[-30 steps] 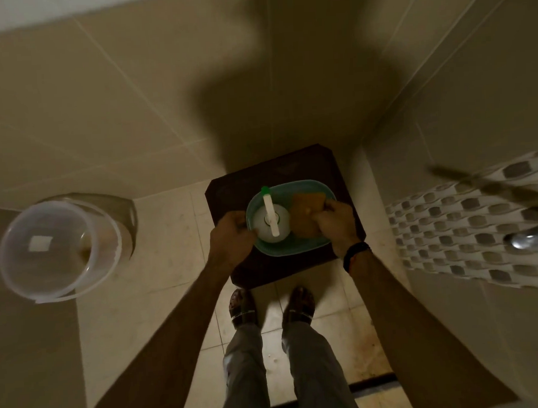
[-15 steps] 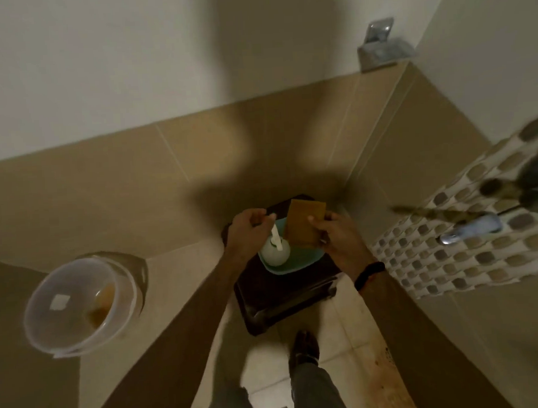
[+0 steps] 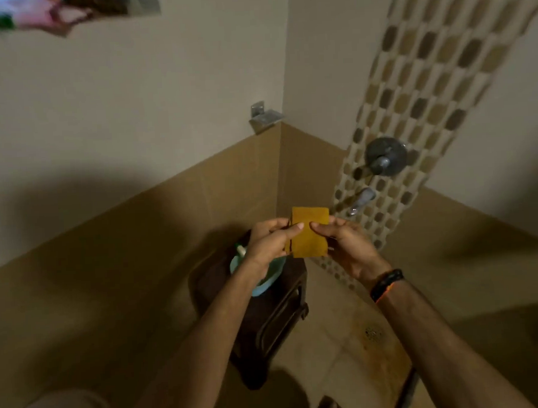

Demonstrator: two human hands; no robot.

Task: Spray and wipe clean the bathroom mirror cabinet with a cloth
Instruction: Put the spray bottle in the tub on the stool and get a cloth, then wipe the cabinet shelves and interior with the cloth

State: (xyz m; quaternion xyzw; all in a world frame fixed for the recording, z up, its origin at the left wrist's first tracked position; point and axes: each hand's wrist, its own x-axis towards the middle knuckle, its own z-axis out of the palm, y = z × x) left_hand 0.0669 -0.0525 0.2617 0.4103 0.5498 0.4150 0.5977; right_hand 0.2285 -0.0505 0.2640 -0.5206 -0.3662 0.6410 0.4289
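Two hands hold one folded yellow cloth (image 3: 310, 234) up in front of the tiled corner. The left hand (image 3: 268, 239) pinches the cloth's left edge with thumb and fingers; the right hand (image 3: 346, 242), a dark band (image 3: 386, 283) on its wrist, pinches the right edge. Below the left forearm a teal basin (image 3: 259, 284) sits on a dark wooden stool (image 3: 277, 325), a white bottle top (image 3: 241, 250) showing in it. Farther right, a metal tap (image 3: 359, 200) juts from the mosaic strip.

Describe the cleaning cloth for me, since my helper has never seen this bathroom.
Look to the tiled corner below the wall tap, above the dark stool. The left hand and right hand pinch the cloth between them. It is a folded mustard-yellow square, the only yellow thing there.
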